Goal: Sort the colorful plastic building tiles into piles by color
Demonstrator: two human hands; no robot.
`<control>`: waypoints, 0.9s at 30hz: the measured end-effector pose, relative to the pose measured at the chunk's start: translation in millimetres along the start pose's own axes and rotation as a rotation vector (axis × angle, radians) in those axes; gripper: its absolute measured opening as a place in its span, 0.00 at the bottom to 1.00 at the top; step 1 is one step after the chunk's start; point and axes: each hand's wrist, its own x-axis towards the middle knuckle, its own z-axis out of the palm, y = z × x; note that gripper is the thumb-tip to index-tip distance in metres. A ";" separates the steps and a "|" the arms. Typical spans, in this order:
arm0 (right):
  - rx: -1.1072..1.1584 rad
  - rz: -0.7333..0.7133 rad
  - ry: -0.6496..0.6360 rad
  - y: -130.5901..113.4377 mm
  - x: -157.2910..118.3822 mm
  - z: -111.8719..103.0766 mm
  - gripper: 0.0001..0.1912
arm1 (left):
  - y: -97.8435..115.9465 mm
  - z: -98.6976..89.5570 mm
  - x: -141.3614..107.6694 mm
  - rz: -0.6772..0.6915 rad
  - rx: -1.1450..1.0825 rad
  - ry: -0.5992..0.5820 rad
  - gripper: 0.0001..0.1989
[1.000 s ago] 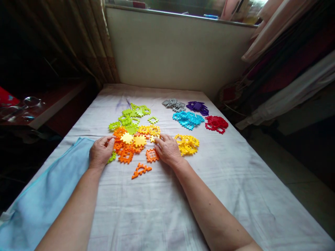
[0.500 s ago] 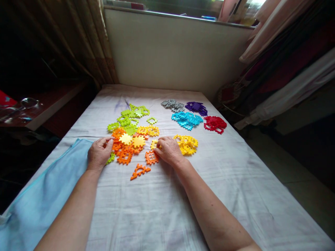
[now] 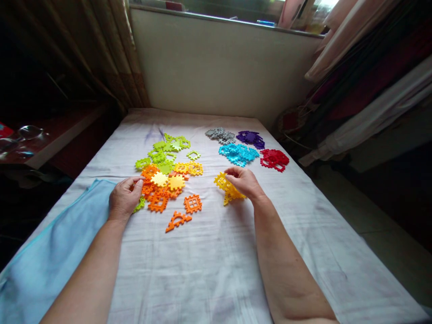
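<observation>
My right hand [image 3: 245, 181] is over the yellow pile [image 3: 232, 194], its thumb and fingers pinched on a yellow notched building tile [image 3: 221, 181] with window-like holes. The hand covers much of that pile. My left hand [image 3: 126, 195] rests at the left edge of the orange tile pile [image 3: 158, 201], fingers curled together; whatever may be between them is hidden. Two solid yellow tiles lie on the orange pile, one of them a bright square [image 3: 176, 182]. Nearer to me are a square orange window tile [image 3: 192, 204] and a triangular orange tile [image 3: 177, 220].
Green tiles [image 3: 164, 155] spread behind the orange ones, beside yellow window tiles [image 3: 195, 168]. Farther right lie grey [image 3: 221, 135], purple [image 3: 250, 138], light blue [image 3: 239, 154] and red piles [image 3: 274, 159]. A blue cloth [image 3: 64, 243] covers the bed's left side.
My right hand has moved right, from beside the square orange tile to the yellow pile, with a yellow tile in its fingers. My left hand has stayed by the orange pile.
</observation>
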 end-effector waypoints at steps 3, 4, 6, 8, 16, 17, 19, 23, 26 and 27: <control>-0.036 0.060 -0.013 8.9 0.7 -9.0 0.09 | 1.2 -0.7 0.1 -0.005 0.002 -0.003 0.18; -0.081 0.082 0.003 9.6 0.1 -11.2 0.10 | 1.4 -1.0 0.2 -0.006 0.003 -0.005 0.19; -0.204 0.124 0.061 8.4 -1.5 -15.3 0.10 | 1.6 -1.4 0.4 -0.009 0.008 -0.004 0.19; -0.313 0.143 0.103 5.1 -2.9 -18.3 0.10 | 1.4 -1.7 0.5 -0.007 0.012 -0.006 0.20; -0.359 -0.106 0.034 -24.2 -7.6 10.2 0.12 | -1.7 -0.2 0.8 0.012 0.001 -0.004 0.21; -0.353 -0.158 0.008 -28.8 -7.1 17.2 0.12 | -1.9 0.0 0.9 0.013 -0.001 -0.001 0.21; -0.358 -0.241 -0.041 -37.2 -3.6 30.6 0.15 | -1.9 0.2 1.2 0.014 -0.005 0.006 0.20; -0.441 -0.307 -0.108 -47.7 13.9 51.8 0.23 | -0.9 -0.1 1.3 0.018 -0.013 0.007 0.20; -0.502 -0.319 -0.155 -50.2 28.7 61.4 0.29 | -0.5 -0.5 1.1 0.023 -0.023 0.012 0.19; -0.518 -0.322 -0.171 -50.7 32.4 63.4 0.30 | -0.4 -0.6 1.0 0.026 -0.026 0.016 0.19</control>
